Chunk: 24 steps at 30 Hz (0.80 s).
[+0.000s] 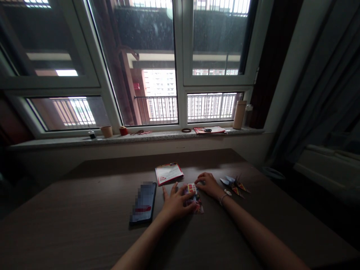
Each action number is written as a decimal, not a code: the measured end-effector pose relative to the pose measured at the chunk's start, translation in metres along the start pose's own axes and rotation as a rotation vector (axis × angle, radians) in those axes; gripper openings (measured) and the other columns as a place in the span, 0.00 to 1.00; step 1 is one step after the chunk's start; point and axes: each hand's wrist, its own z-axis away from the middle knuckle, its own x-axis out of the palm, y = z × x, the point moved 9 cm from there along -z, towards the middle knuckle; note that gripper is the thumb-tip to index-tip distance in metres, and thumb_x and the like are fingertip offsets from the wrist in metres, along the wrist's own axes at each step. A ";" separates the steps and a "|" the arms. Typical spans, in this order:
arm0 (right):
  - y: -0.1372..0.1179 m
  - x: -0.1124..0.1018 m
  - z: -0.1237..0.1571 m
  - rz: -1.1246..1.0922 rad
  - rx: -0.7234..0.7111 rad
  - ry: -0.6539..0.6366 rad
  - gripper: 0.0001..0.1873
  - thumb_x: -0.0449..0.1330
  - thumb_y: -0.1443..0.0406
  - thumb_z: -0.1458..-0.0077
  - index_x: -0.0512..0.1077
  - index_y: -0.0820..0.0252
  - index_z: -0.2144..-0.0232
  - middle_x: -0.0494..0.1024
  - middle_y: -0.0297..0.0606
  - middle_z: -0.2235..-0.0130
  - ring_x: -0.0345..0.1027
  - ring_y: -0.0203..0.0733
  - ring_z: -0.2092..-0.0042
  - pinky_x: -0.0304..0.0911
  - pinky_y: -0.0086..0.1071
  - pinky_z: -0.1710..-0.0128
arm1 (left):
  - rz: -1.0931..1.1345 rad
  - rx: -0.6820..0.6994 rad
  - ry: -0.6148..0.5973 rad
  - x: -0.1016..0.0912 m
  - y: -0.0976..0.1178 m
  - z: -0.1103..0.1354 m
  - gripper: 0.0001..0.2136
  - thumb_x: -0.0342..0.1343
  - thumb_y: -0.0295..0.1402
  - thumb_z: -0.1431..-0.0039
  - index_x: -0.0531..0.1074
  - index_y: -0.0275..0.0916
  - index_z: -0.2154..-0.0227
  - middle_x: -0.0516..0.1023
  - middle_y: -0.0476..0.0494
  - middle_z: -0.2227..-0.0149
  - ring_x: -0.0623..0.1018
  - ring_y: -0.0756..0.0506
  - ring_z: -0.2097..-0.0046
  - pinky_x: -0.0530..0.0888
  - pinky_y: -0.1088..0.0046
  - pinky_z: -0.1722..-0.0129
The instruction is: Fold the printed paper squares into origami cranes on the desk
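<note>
A colorful printed paper (198, 207) with a yellow price patch lies on the dark table, in front of me. My left hand (177, 202) is spread flat across it, fingers apart, pressing it down. At its upper right edge, my right hand (208, 184) has bent fingers drawn together, the tips on the paper. A bracelet circles the right wrist. Folded paper pieces (235, 186) with pointed ends lie just right of that hand. Behind the left hand rests a stack of white and red leaflets (169, 173). A phone (143, 204) lies left of the left hand.
The wooden table (92, 195) reaches toward a stone windowsill (163, 137). On the sill stand a tan bottle (240, 114), a paper cup (107, 131) and a red spool-like item (123, 130). More red-edged papers (216, 129) with scissors (207, 130) lie there too.
</note>
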 end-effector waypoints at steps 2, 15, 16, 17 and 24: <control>0.000 0.000 0.001 0.013 -0.009 -0.018 0.11 0.63 0.56 0.49 0.80 0.48 0.63 0.73 0.39 0.53 0.60 0.49 0.46 0.54 0.41 0.43 | -0.002 -0.006 -0.003 0.000 0.000 0.000 0.25 0.45 0.60 0.44 0.63 0.69 0.44 0.55 0.55 0.32 0.45 0.26 0.32 0.30 0.27 0.44; -0.016 -0.011 0.022 0.051 -0.183 0.124 0.13 0.63 0.61 0.47 0.78 0.49 0.58 0.73 0.39 0.51 0.60 0.47 0.46 0.56 0.41 0.44 | 0.031 0.037 0.053 -0.001 0.000 -0.003 0.24 0.49 0.58 0.45 0.66 0.68 0.45 0.60 0.54 0.35 0.48 0.27 0.32 0.27 0.29 0.44; -0.020 -0.011 0.023 0.055 -0.209 0.129 0.10 0.63 0.62 0.46 0.79 0.49 0.61 0.74 0.39 0.52 0.60 0.47 0.46 0.56 0.41 0.44 | 0.031 0.041 0.062 -0.001 0.000 -0.003 0.24 0.49 0.58 0.45 0.66 0.68 0.45 0.61 0.53 0.35 0.49 0.27 0.33 0.28 0.28 0.44; -0.022 -0.010 0.023 0.060 -0.228 0.125 0.07 0.62 0.62 0.46 0.80 0.50 0.64 0.74 0.38 0.53 0.59 0.47 0.46 0.55 0.40 0.44 | 0.032 0.044 0.070 -0.002 0.000 -0.004 0.24 0.49 0.58 0.46 0.65 0.68 0.45 0.62 0.53 0.36 0.50 0.28 0.33 0.28 0.27 0.44; -0.015 -0.011 0.019 0.059 -0.127 0.040 0.07 0.64 0.59 0.48 0.81 0.47 0.66 0.74 0.38 0.55 0.59 0.48 0.46 0.54 0.43 0.44 | 0.029 0.046 0.058 0.000 0.000 -0.004 0.26 0.47 0.61 0.46 0.62 0.70 0.44 0.61 0.53 0.36 0.50 0.28 0.33 0.29 0.26 0.45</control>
